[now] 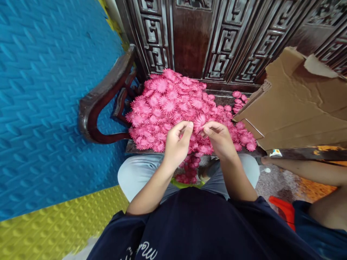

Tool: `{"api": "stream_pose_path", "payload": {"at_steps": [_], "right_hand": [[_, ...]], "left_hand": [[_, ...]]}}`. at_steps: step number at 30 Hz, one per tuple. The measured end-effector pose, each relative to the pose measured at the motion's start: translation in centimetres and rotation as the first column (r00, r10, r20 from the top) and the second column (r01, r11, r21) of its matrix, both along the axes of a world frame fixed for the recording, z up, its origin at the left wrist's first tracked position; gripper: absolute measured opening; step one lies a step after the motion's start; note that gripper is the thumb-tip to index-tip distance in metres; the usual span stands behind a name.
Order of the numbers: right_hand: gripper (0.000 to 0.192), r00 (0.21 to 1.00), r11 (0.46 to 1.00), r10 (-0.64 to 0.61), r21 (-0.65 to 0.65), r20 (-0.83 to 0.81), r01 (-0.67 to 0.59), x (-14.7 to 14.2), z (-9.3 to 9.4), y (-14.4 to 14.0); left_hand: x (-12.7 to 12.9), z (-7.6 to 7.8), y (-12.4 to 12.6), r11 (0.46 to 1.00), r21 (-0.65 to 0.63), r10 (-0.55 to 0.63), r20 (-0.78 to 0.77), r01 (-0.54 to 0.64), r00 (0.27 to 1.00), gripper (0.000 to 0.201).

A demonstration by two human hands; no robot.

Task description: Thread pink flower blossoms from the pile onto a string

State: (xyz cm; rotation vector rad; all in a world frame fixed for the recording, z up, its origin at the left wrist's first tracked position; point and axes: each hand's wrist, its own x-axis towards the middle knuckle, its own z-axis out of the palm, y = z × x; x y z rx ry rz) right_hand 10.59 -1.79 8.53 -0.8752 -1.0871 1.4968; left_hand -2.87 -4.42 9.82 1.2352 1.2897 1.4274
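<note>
A big heap of pink artificial flower heads [173,104] lies on the seat of a dark carved wooden chair [103,97]. My left hand [177,142] and my right hand [219,139] meet just above the near edge of the heap. Together they pinch one pink flower head [200,121] between their fingertips. Below my hands, between my knees, more pink flowers [188,169] sit in a green container [187,185] whose rim barely shows.
Flattened brown cardboard [298,104] lies on the seat's right side. Blue foam mat [48,101] and yellow mat [54,224] cover the floor at left. Another person's arm [306,171] and leg reach in from the right, near a red object [283,209].
</note>
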Motion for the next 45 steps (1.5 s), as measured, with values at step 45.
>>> {"api": "stream_pose_path", "payload": {"at_steps": [45], "right_hand": [[0.015, 0.973, 0.981, -0.141, 0.156, 0.180, 0.114, -0.1, -0.5, -0.8]], "left_hand": [[-0.5, -0.1, 0.3, 0.995, 0.041, -0.091, -0.058, 0.093, 0.994, 0.006]]}}
